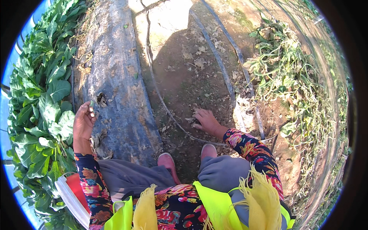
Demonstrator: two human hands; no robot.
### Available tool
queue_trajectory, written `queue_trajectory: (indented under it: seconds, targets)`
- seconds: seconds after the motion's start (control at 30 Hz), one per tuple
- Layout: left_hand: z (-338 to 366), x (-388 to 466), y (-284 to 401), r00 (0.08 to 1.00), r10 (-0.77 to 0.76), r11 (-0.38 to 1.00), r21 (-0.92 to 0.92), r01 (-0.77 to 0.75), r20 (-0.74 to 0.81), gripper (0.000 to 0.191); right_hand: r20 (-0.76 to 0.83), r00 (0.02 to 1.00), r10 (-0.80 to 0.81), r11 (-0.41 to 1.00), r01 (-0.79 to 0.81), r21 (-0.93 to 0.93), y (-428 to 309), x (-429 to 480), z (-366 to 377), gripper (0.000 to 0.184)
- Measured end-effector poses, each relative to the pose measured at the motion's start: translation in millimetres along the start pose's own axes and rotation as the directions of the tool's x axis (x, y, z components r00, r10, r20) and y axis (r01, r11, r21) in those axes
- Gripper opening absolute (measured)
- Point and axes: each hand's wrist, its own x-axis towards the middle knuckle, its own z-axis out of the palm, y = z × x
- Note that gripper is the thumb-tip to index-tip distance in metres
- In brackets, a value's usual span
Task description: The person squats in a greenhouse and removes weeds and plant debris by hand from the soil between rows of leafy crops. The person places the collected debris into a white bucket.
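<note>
My left hand (83, 122) is raised above the edge of a dark plastic mulch sheet (115, 72), at the left. Its thumb and fingers pinch a small green piece (91, 104), probably a bit of a plant. My right hand (208, 122) reaches low over the bare soil (184, 89) in front of me, thumb and fingers apart. A dry, curled leaf (190, 119) lies at its fingertips; I cannot tell whether they touch it.
Leafy green plants (49, 100) line the left side. A red bucket (77, 189) with a white rim is by my left arm. A thin drip hose (161, 99) curves across the soil. Flat strips (215, 54) run along the ground towards wilted vines (276, 63) on the right.
</note>
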Motion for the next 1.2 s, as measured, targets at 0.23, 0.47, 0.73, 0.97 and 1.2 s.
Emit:
queue_trajectory:
  seconds: [0.23, 0.47, 0.73, 0.97, 1.2]
  targets:
    - [0.4, 0.5, 0.0, 1.0, -0.001, 1.0, -0.001, 0.001, 0.008, 0.028, 0.12, 0.992, 0.024, 0.984, -0.045, 0.174, 5.6, 7.3, -0.1, 0.031]
    - [-3.3, -6.3, 4.7, 0.998, 0.025, 0.999, -0.025, -0.023, 0.066, 0.027, -0.128, 0.913, 0.388, 0.898, -0.344, 0.273, 47.6, -24.8, -37.9, 0.027]
    - [0.6, -11.3, 5.8, 0.996, 0.049, 0.998, -0.05, -0.045, 0.076, 0.029, -0.421, 0.669, 0.613, 0.723, -0.69, -0.043, 116.4, -63.4, -108.6, 0.033]
    - [4.2, -10.7, -0.4, 0.999, 0.028, 1.0, 0.003, -0.028, 0.027, 0.027, -0.285, 0.672, 0.683, 0.621, -0.74, -0.258, 147.6, -34.0, -101.9, 0.091]
    - [4.9, -10.0, -3.7, 0.999, 0.017, 1.0, 0.014, -0.017, 0.049, 0.025, -0.168, 0.693, 0.701, 0.637, -0.715, -0.288, 154.7, -32.8, -101.1, 0.055]
